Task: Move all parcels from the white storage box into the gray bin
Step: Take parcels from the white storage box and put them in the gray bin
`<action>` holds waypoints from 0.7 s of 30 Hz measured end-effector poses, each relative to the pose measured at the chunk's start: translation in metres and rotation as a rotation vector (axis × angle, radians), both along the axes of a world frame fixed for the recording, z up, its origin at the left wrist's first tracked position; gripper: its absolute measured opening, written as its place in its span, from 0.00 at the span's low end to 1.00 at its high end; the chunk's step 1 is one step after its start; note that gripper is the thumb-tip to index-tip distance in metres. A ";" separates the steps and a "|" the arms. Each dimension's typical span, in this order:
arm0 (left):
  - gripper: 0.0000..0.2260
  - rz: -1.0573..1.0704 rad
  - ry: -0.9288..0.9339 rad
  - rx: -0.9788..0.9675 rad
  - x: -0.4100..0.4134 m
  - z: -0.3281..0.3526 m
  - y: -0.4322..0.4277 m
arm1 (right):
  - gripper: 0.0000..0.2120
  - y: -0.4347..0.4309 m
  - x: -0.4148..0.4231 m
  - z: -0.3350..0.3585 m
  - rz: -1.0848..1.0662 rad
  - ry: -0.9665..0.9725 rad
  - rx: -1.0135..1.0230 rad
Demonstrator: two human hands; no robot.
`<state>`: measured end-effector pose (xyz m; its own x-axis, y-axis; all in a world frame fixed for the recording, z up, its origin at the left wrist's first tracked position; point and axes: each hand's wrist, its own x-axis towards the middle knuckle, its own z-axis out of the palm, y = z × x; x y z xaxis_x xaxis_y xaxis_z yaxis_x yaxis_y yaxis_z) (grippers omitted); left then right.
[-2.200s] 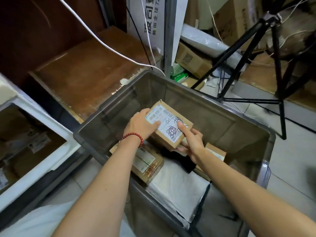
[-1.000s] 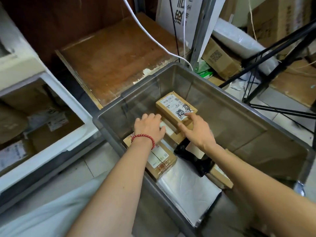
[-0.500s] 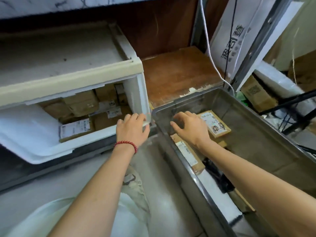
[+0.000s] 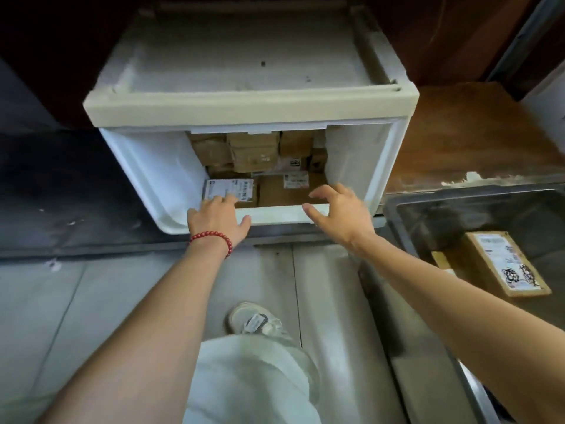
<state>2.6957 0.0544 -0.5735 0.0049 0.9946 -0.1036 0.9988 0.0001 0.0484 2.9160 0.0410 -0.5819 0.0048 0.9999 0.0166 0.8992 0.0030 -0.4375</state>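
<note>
Inside the white storage box [image 4: 250, 103], brown white-labelled cardboard parcels [image 4: 254, 154]; left hand [image 4: 215, 222] and right hand [image 4: 340, 216] spread-fingered, empty.

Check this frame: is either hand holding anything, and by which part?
Nothing is held yet. The left hand rests straight fingers on the labelled parcel at the front of the white storage box; the right hand hovers open and empty.

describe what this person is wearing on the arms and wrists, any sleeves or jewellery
No sleeves reach into view. A bracelet of round red beads circles the left wrist; the right wrist wears nothing. No glove, ring or watch shows on the left grip or the right grip.
</note>
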 end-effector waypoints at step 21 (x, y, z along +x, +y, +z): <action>0.32 0.207 -0.110 -0.130 -0.041 -0.085 0.099 | 0.27 0.121 -0.056 -0.077 0.056 0.016 -0.375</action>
<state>2.6552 0.1536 -0.6586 -0.1785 0.9541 -0.2406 0.9657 0.2168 0.1430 2.8601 0.1618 -0.6589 -0.0528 0.9351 -0.3505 0.8952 -0.1112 -0.4315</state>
